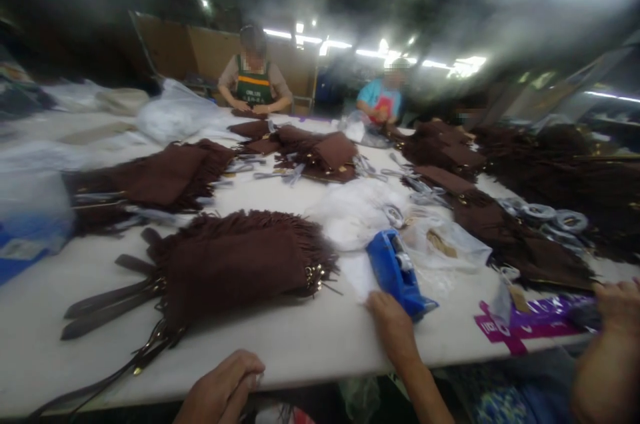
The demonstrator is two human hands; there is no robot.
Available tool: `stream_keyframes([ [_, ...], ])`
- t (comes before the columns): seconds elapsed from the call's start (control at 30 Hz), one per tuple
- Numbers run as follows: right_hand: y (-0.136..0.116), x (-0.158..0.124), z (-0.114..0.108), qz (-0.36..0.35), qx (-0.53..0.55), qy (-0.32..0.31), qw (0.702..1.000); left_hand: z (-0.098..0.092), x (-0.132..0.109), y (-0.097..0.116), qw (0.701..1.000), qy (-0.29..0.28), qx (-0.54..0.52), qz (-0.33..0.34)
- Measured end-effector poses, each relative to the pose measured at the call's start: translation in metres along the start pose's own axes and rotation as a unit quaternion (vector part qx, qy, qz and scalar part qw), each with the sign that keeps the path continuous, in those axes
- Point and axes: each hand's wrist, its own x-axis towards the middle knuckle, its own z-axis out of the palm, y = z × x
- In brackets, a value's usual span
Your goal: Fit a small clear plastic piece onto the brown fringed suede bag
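My left hand (220,387) is at the table's front edge, its fingers bent and pressed together. A small pale bit shows at its fingertips, too blurred to name. My right hand (393,327) lies on the table with curled fingers, just in front of a blue tape dispenser (395,274). Its fingertips are near a thin white sheet (356,274); whether they grip it is hidden. Left of it lies a stack of dark brown fringed bags (233,274), with brown straps (107,297) and gold clasps (315,275) at its ends.
More brown fringed pieces (170,174) lie across the white table (280,357). Clear plastic bags (445,244) sit behind the dispenser. Purple tape (530,324) runs along the right edge, beside another person's hand (620,307). Two people (255,81) work across the table.
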Motion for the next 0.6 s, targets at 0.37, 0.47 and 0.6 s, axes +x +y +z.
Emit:
stream_keyframes([
  [0.37, -0.067, 0.017, -0.075, 0.156, 0.424, -0.151, 0.879, 0.009, 0.058, 0.034, 0.992, -0.015, -0.114, 0.056],
  [0.47, -0.103, 0.028, -0.094, 0.128, 0.526, -0.223, 0.811, 0.006, 0.072, 0.038, 0.978, -0.034, -0.204, 0.04],
  [0.6, -0.142, 0.038, -0.088, 0.111, 0.565, -0.255, 0.776, 0.005, 0.063, 0.014, 0.902, -0.098, -0.408, -0.1],
])
